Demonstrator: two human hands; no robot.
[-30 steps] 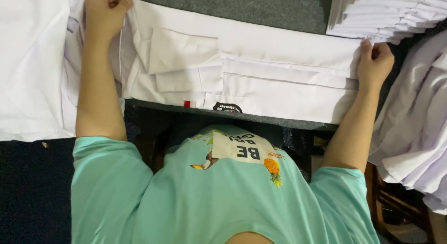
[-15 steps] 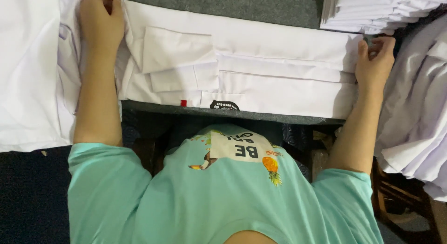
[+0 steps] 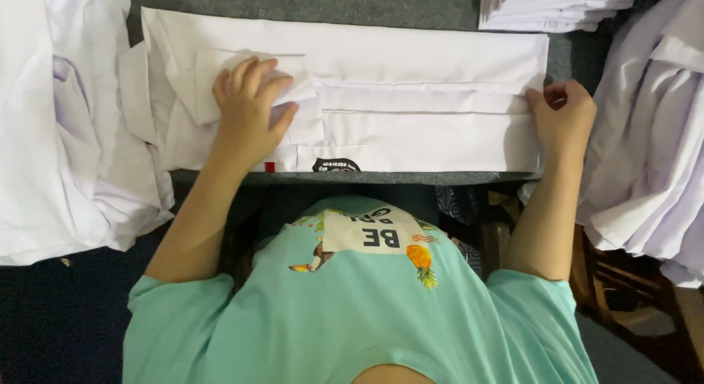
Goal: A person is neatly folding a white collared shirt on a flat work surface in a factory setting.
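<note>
Two hands: we fold the white shirt (image 3: pixel 425 98).
Left hand (image 3: pixel 249 109): fingers spread, pressing its pocket.
Right hand (image 3: pixel 563 118): fingers curled, pinching its right edge.
Next: likely needs another fold.

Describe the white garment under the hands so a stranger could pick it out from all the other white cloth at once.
On the grey table top, between loose white heaps at either side, lies the folded white garment, a long flat band straight in front of the person. The left hand presses its pocket end; the right hand pinches its other edge. It alone lies flat and squared, with a small red tag at its near edge.
</note>
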